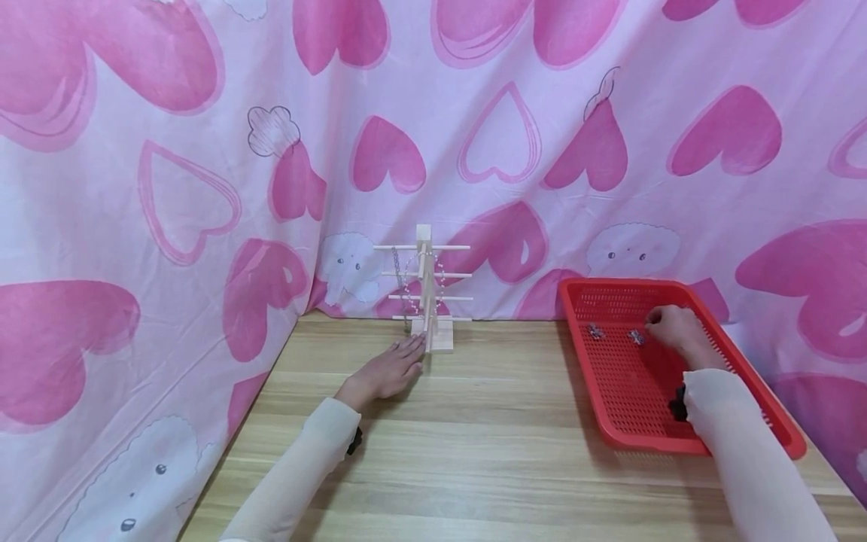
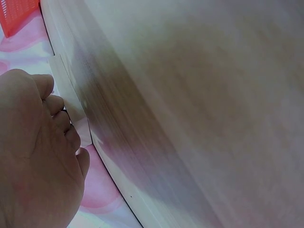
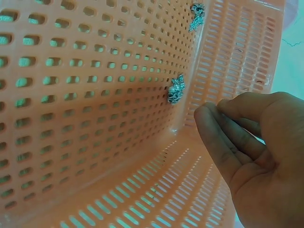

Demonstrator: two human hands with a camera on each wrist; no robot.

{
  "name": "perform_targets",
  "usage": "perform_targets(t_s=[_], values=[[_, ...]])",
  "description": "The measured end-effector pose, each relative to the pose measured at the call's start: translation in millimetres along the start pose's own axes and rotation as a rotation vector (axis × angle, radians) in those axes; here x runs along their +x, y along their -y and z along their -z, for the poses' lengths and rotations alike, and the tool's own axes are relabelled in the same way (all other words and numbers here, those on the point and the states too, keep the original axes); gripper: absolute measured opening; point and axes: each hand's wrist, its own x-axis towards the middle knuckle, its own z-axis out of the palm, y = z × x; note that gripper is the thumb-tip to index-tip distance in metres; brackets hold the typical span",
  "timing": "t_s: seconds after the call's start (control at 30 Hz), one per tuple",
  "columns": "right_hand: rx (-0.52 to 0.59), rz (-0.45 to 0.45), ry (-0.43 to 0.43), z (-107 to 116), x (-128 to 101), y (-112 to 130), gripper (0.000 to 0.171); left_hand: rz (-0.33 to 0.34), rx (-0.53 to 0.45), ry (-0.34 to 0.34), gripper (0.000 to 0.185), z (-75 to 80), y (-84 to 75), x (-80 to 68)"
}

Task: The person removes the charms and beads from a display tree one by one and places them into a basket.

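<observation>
On the table stands a wooden rack [image 1: 424, 263] with several thin crossbars, a beaded necklace [image 1: 441, 282] and a darker chain [image 1: 398, 275] hanging from it. My left hand [image 1: 391, 369] rests with extended fingers at the foot of the rack, touching its base [image 1: 442, 335]. Over the red basket [image 1: 612, 440], my right hand [image 1: 677, 331] has loosely bent fingers with the tips close together. Between those tips I see nothing held. Just beyond them lies a silver chain bundle [image 3: 176, 89], apart from the fingers. Another silver chain bundle [image 1: 594, 331] sits farther left in the basket.
A pink heart-patterned cloth [image 1: 501, 150] hangs behind the table and along both sides. The wood-grain tabletop [image 1: 494, 436] stretches between the rack and the basket. The basket's raised rim [image 1: 576, 354] surrounds the chains.
</observation>
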Motion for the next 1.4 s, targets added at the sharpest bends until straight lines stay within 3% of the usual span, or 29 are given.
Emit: perform_targets(t_s=[0.2, 0.6, 1.03, 1.4], values=[[-0.101, 0.095, -0.064, 4, -1, 16, 0.034, -0.003, -0.010, -0.006, 0.061, -0.3, -0.4, 0.3], [-0.157, 0.261, -0.158, -3, 1, 75, 0.026, 0.002, -0.015, -0.004, 0.060, -1.7, 1.1, -1.0], [-0.061, 0.360, -0.177, -26, -17, 157, 0.022, 0.002, 0.000, 0.003, 0.061, -1.1, -0.7, -0.9], [0.043, 0.507, -0.232, -48, -22, 213, 0.018, -0.009, -0.017, -0.004, 0.061, -3.7, 2.0, 0.9]])
